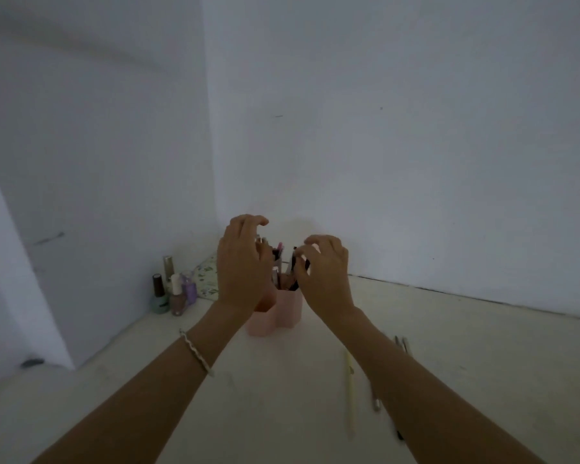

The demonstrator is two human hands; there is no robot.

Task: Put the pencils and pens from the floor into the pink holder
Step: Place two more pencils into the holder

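The pink holder [290, 311] stands on the pale floor near the room's corner, with several pens and pencils upright in it. My right hand [325, 277] pinches a dark pen [295, 272] whose lower end is inside the holder. My left hand [243, 266] hovers over the holder's left side, fingers curled and apart, holding nothing I can see. On the floor to the right lie a pale yellow pencil [349, 390], a grey pen [375, 398] partly hidden by my right forearm, and two more pens [401, 344].
Several nail polish bottles [168, 293] stand by the left wall, next to a floral pouch [206, 276]. White walls meet just behind the holder. A small dark object [32, 362] lies on the floor at far left.
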